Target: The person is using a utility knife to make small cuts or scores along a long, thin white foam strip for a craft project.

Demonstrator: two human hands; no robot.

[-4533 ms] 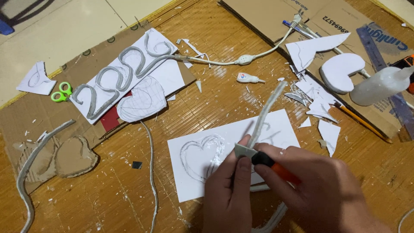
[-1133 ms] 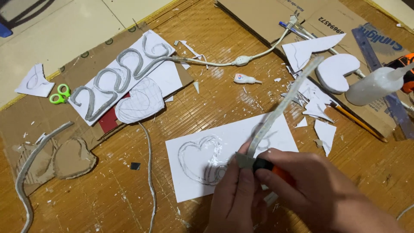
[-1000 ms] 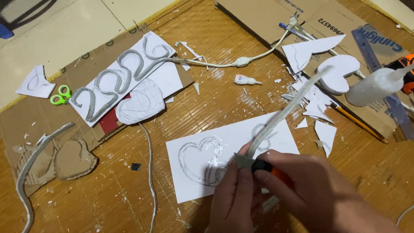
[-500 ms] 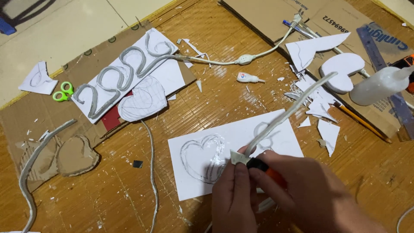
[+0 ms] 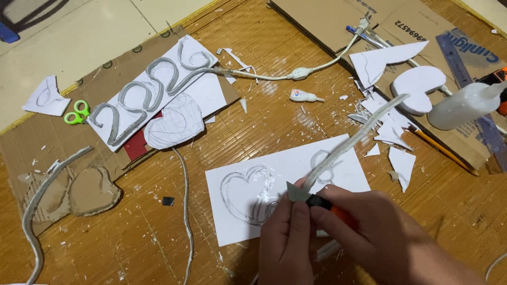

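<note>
Strip [image 5: 354, 138] tip has swung right vs 4.5 s ago, when it pointed up at the table's middle; now its free end sits by the white foam heart [image 5: 418, 89]. Hands barely shifted, paper sheet [image 5: 288, 184] same spot.

Step in hand, as I read it: slicing/trimming the grey flexible strip w/ a cutter [image 5: 311, 198]. Left hand [image 5: 288, 243] fingers closed, pinching the strip's low end against the sheet, thumb right at the blade. Right hand [image 5: 391, 240] wrapped tight on the orange-black cutter handle, blade tip touching the strip just above the left thumb. Strip runs from under the hands diagonally up-right, lifted off the sheet along most of its length.

Sheet carries 1 glue-traced heart outline [image 5: 248, 192], left of the blade, partly under left fingers. Strip not on that outline yet.

Next move likely calls for: short controlled pull of blade away from the left thumb, strip kept pinned, sheet not dragged. Risk: blade very near the thumb.

Around: 4 strip numerals on card [image 5: 145, 97], green scissors [image 5: 76, 112], glue bottle [image 5: 465, 105], paper scraps [image 5: 393, 132], cable w/ switch [image 5: 298, 74], pencil [image 5: 443, 150].
</note>
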